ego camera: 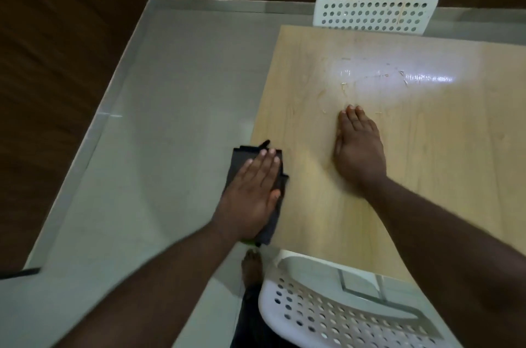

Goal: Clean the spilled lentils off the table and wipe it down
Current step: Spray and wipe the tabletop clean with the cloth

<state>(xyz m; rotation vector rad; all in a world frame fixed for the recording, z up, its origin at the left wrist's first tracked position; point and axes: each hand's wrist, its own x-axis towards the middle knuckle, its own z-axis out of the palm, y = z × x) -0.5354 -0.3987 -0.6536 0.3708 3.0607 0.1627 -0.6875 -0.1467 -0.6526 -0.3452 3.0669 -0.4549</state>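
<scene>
A light wooden table (pixel 427 154) fills the right half of the view. My right hand (pixel 357 145) lies flat on it, fingers straight and together, pointing away from me. Just beyond the fingertips a few pale specks and smears, perhaps lentils (pixel 345 87), show in a bright glare patch. My left hand (pixel 253 191) presses flat on a dark grey cloth (pixel 244 152) at the table's left edge; the cloth overhangs the edge. A bit of green shows under the cloth's near end.
A white perforated chair (pixel 375 7) stands at the table's far side. Another white perforated chair (pixel 327 316) is pushed in at the near side, by my bare foot (pixel 252 265). Grey tiled floor (pixel 159 120) lies to the left, with a dark wooden wall behind.
</scene>
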